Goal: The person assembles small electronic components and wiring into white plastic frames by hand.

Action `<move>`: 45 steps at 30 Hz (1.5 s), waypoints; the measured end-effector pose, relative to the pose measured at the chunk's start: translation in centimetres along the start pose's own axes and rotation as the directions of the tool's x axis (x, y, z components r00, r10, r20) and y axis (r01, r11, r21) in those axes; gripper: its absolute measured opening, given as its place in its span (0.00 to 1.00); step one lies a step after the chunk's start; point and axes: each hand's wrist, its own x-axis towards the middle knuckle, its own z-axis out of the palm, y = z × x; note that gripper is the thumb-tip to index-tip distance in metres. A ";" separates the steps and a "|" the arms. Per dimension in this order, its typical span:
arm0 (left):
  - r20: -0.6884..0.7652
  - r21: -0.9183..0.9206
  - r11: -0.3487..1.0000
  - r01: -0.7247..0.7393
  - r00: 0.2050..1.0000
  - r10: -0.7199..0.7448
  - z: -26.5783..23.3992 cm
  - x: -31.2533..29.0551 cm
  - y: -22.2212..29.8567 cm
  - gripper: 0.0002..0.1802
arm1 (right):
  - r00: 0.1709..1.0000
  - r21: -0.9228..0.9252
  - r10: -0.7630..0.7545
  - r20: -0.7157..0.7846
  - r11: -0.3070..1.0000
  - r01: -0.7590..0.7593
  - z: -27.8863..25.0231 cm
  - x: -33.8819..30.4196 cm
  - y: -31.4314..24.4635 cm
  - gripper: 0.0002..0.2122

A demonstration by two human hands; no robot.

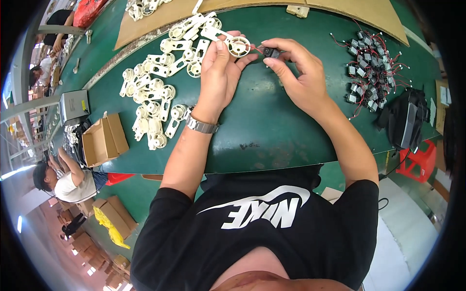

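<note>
My left hand [221, 68] is closed on a cream plastic part [239, 47] with a round, spoked end and a flat arm. Between the thumb and fingers of my right hand [298, 68] is a small black motor [271, 52]. Thin red wires [256, 48] run from the motor toward the round end of the part. Both hands are held over the green table [272, 121], close to each other. A pile of similar cream plastic parts [155, 92] lies left of my left hand. To the right lies a heap of small motors [371, 68] with red wires and white plugs.
Cardboard [359, 14] lines the table's far side. A black bag [407, 119] sits at the right edge, near a red stool [418, 162]. On the left are an open cardboard box [104, 140], a grey metal box [74, 105] and a seated co-worker [73, 184].
</note>
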 end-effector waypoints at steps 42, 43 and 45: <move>0.130 0.267 0.948 -0.172 0.981 0.141 0.8 -0.5 -1.5 0.16 | 0.958 -0.052 0.284 0.030 0.958 -0.282 -0.7 0.0 -0.2 0.11; 0.129 0.263 0.951 -0.165 0.982 0.135 0.8 -0.6 -1.5 0.16 | 0.953 0.032 0.304 0.002 0.952 -0.304 -0.4 -0.2 -0.1 0.11; 0.126 0.257 0.954 -0.156 0.984 0.127 0.7 -0.7 -1.6 0.16 | 0.944 0.114 0.329 -0.024 0.939 -0.324 0.0 -0.5 0.0 0.11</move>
